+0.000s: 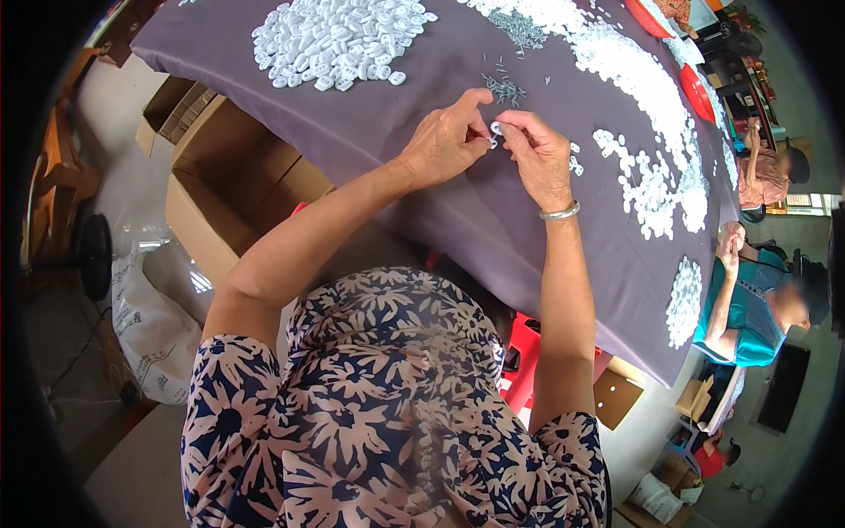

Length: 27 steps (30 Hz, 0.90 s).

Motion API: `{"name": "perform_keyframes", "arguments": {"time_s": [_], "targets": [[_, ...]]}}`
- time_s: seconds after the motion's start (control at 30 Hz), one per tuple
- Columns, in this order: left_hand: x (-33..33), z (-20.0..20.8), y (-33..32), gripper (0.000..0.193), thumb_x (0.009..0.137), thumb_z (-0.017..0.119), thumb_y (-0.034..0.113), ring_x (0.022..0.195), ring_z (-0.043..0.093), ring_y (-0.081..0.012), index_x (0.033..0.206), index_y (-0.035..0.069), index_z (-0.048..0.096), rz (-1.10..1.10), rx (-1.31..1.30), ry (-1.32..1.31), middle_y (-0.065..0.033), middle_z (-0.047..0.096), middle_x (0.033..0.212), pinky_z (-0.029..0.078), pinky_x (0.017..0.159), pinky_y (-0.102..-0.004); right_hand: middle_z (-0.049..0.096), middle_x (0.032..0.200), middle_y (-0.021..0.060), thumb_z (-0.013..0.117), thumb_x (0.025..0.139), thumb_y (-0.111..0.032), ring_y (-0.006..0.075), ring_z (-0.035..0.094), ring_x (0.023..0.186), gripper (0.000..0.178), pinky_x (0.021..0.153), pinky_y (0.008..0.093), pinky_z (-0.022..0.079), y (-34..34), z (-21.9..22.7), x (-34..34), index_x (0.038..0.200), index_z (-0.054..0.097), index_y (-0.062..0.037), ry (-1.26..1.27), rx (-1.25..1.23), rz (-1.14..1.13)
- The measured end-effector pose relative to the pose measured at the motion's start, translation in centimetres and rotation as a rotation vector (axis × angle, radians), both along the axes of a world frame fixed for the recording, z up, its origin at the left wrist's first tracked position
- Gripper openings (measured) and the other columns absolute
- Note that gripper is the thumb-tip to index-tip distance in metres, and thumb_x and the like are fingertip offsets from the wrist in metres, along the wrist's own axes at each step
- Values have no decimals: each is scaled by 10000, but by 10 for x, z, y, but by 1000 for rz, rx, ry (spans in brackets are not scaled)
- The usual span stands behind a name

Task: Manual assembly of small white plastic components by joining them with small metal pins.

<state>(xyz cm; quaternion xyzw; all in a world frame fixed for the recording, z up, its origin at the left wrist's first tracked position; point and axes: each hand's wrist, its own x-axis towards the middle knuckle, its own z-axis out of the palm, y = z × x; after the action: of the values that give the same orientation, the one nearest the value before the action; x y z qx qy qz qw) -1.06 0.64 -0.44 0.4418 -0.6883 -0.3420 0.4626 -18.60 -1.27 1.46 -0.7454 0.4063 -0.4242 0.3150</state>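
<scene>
Over the purple-grey cloth (458, 211), my left hand (442, 143) and my right hand (540, 163) meet almost fingertip to fingertip. Each pinches at a small white plastic piece (495, 128) with a round opening; the fingers partly cover it, so its exact kind is unclear. Just beyond my fingers lies a small heap of thin grey pins (505, 90). A few loose white rings (575, 160) rest beside my right hand, whose wrist wears a bangle (560, 212). Farther left on the cloth is a big pile of white oval pieces (339, 42).
A long spread of small white parts (642, 97) covers the table's right side, with red baskets (696, 93) behind it. Two people (748, 304) work along the right edge. An opened cardboard box (207, 189) and a white sack (151, 330) stand at left; a red stool (525, 359) is below.
</scene>
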Motion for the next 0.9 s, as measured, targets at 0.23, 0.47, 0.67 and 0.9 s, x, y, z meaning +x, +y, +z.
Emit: {"name": "perform_keyframes", "arguments": {"time_s": [0.23, 0.47, 0.67, 0.9], "targets": [[0, -1, 0, 504, 794, 644, 7, 674, 588, -172, 1249, 45, 430, 1, 5, 10, -61, 649, 787, 480, 639, -302, 668, 813, 46, 636, 849, 15, 91, 591, 696, 118, 634, 238, 489, 3, 5, 2, 963, 662, -4, -2, 5, -27], [-1, -1, 0, 507, 793, 650, 16, 671, 588, -174, 1248, 43, 429, 8, -15, 1, -64, 646, 781, 480, 643, -307, 641, 812, -23, 633, 895, -70, 41, 557, 670, 127, 550, 185, 445, 0, -1, -1, 1007, 685, -43, 38, -44, 13], [-2, -2, 0, 505, 792, 634, 20, 675, 610, -235, 1245, 41, 413, 14, -23, -3, -79, 649, 775, 484, 645, -350, 643, 803, -21, 626, 895, -61, 40, 557, 673, 120, 550, 186, 452, 1, 0, 0, 998, 683, -38, 34, -31, 19], [-1, -1, 0, 522, 819, 634, 16, 721, 612, -211, 1281, 47, 393, 13, -6, -41, -82, 636, 820, 491, 679, -328, 644, 796, -23, 627, 899, -72, 38, 565, 675, 108, 559, 187, 465, 2, 0, 1, 987, 682, -41, 54, -48, 33]]}}
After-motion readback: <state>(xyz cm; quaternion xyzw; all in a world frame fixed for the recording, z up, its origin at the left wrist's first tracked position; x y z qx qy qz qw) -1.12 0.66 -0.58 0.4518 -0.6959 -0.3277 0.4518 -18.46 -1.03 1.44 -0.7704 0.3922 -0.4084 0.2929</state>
